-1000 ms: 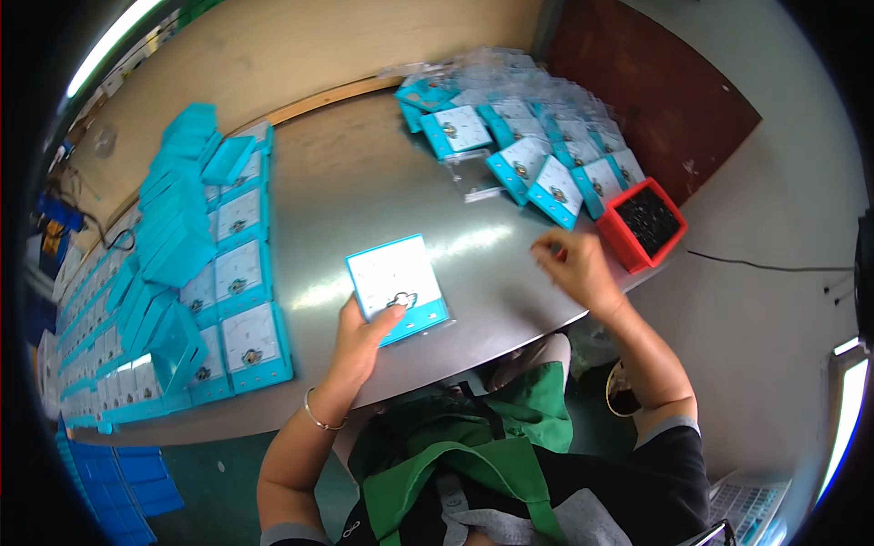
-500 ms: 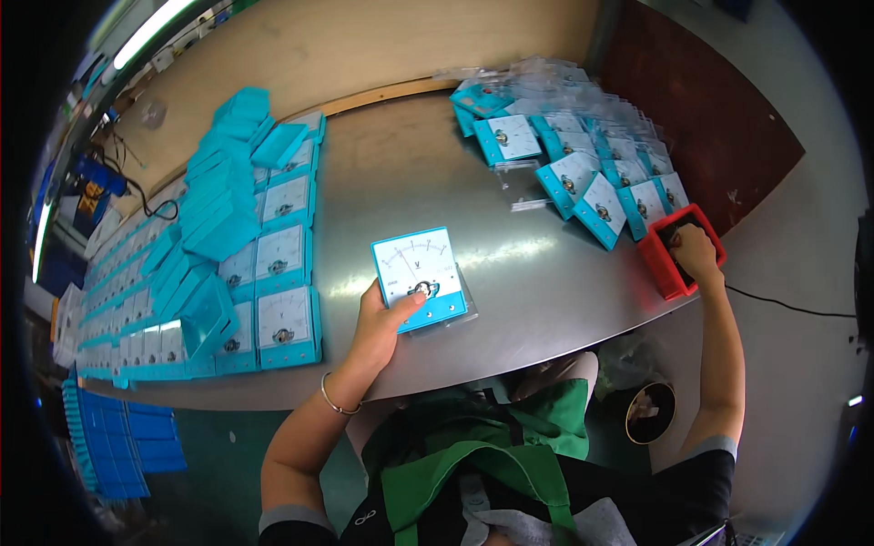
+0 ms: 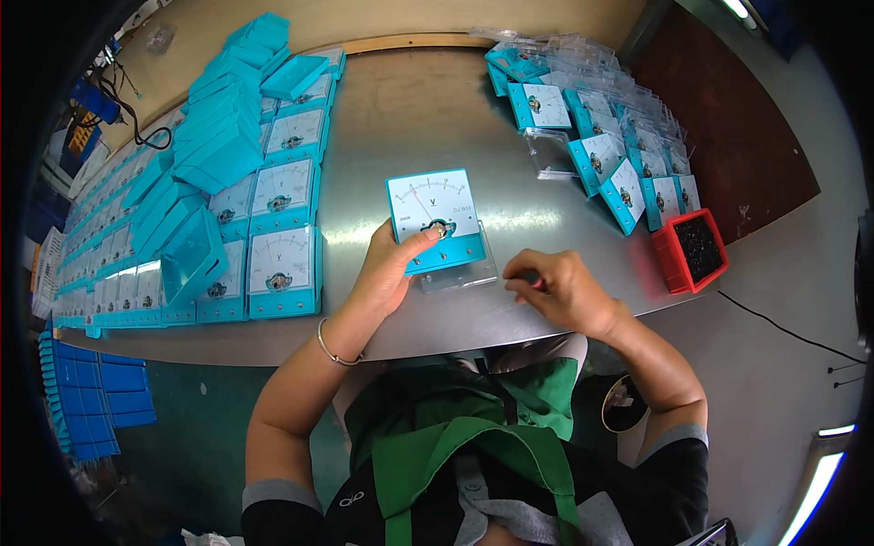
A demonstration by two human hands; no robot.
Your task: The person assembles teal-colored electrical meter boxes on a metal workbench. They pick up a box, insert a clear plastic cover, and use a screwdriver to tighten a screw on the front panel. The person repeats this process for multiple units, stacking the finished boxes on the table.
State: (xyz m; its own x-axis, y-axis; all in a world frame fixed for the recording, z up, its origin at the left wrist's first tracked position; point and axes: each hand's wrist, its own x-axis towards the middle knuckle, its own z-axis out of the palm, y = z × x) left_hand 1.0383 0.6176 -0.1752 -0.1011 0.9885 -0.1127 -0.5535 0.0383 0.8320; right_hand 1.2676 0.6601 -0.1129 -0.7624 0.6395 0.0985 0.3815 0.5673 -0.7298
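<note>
My left hand [image 3: 387, 264] is closed on a voltmeter [image 3: 435, 217] with a white dial face and a teal body. The thumb presses on its front near the metal movement, and the dial faces up. Partly under the meter, a clear plastic cover [image 3: 462, 276] lies on the bench. My right hand [image 3: 569, 289] is just to the right of the meter, not touching it. Its fingers are curled round a small dark red piece [image 3: 537, 282], mostly hidden, whose kind I cannot make out. A red bin [image 3: 671, 261] of small black parts stands at the right edge.
Rows of teal meters [image 3: 282, 268] fill the left of the metal bench [image 3: 401, 118], with teal housings [image 3: 218, 150] heaped on them. More meters [image 3: 628, 196] and clear covers [image 3: 583, 59] are piled at the back right. A black cable [image 3: 783, 328] runs along the right.
My right hand has left the red bin and come left beside the meter, now with the small dark red piece. The left hand still holds the meter. The view has shifted.
</note>
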